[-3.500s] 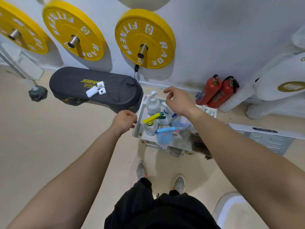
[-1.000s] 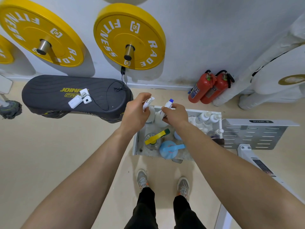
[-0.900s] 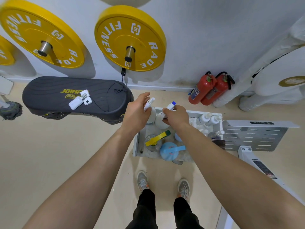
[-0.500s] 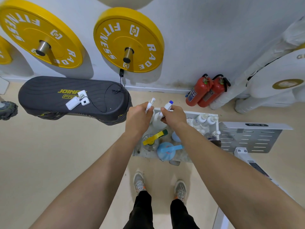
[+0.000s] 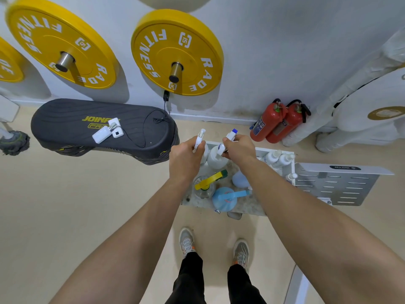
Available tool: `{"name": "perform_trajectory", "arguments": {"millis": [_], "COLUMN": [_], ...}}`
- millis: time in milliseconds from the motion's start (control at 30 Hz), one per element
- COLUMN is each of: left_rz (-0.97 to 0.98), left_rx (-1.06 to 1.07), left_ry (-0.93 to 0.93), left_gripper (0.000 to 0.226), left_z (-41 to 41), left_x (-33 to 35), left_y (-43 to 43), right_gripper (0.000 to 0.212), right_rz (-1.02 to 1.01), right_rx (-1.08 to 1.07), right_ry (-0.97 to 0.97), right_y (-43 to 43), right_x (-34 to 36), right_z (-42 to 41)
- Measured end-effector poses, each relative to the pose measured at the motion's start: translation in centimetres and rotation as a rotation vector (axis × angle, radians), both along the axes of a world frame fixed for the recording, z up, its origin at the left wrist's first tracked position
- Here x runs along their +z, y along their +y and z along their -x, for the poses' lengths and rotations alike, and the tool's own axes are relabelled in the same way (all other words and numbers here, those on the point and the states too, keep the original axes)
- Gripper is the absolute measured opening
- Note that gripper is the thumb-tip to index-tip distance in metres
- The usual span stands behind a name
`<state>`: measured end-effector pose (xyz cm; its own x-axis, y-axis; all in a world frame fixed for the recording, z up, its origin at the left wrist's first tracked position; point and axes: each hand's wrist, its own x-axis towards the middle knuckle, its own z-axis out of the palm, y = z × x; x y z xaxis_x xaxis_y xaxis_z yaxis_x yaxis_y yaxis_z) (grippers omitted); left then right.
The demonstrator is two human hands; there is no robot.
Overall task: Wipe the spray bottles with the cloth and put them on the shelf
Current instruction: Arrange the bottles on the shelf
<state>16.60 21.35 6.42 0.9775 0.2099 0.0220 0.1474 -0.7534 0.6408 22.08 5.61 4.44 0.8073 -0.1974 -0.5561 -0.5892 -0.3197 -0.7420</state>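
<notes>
White tray (image 5: 293, 166), spray bottles (image 5: 223, 199) standing inside

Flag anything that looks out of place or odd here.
No cloth is in view: the left hand grips a white spray bottle and the right hand a blue-tipped spray bottle. The floor of the tray looks stained and grimy. No spill shows.

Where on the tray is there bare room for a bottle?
Mainly a speckled strip at the tray's front right, beside the blue spray bottle. The back is crowded: left hand grips a white spray bottle, right hand a blue-tipped spray bottle, small white bottles fill the right corner.
</notes>
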Motion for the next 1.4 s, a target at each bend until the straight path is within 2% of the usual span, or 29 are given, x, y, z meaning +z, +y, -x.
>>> {"name": "perform_trajectory", "arguments": {"millis": [67, 167, 233, 300, 433, 467, 600, 733, 1267, 1300, 1400], "left_rz": [0.017, 0.072, 0.058, 0.051, 0.118, 0.122, 0.159, 0.203, 0.234, 0.239, 0.248], "left_rx": [0.012, 0.034, 0.044, 0.048, 0.008, -0.007, -0.017, 0.0, -0.019, -0.022, -0.039], "left_ry": [0.023, 0.02, 0.005, 0.004, 0.056, 0.075, 0.139, 0.191, 0.246, 0.254, 0.286], "left_gripper": [0.03, 0.028, 0.029, 0.029, 0.026, 0.026, 0.024, 0.024, 0.023, 0.024, 0.035], "left_z": [0.1, -0.1, -0.2, -0.2, -0.3, -0.3, -0.4, -0.7, -1.2, -1.2, -1.2], "left_x": [-0.2, 0.1, 0.2, 0.3, 0.7, 0.8, 1.3, 1.6, 2.4, 2.3, 2.3], "left_y": [0.0, -0.2, -0.3, -0.3, 0.1, 0.2, 0.2, 0.1, 0.4, 0.4, 0.8], "right_gripper": [0.013, 0.047, 0.051, 0.046, 0.012, 0.01, 0.011, 0.025, 0.03, 0.035, 0.086], "right_rz": [-0.008, -0.03, -0.03, -0.032, -0.063, -0.061, -0.039, 0.005, 0.038, 0.02, 0.013], "right_rx": [0.01, 0.002, 0.006, 0.012, 0.042, 0.054, 0.104, 0.117, 0.028, 0.032, 0.012], "right_ry": [0.004, 0.013, 0.004, -0.007, -0.034, -0.039, -0.032, -0.022, 0.023, 0.035, 0.08], "right_y": [-0.1, 0.2, 0.3, 0.3, 0.0, -0.1, 0.0, 0.1, 0.4, 0.3, -0.2], "right_x": [-0.3, -0.9, -0.9, -0.7, -0.3, -0.1, 0.2, 0.4, 0.6, 0.8, 1.1], "right_z": [0.1, 0.5, 0.7, 1.0, 1.0, 1.0, 0.8, 0.8, 1.3, 1.4, 1.8]}}
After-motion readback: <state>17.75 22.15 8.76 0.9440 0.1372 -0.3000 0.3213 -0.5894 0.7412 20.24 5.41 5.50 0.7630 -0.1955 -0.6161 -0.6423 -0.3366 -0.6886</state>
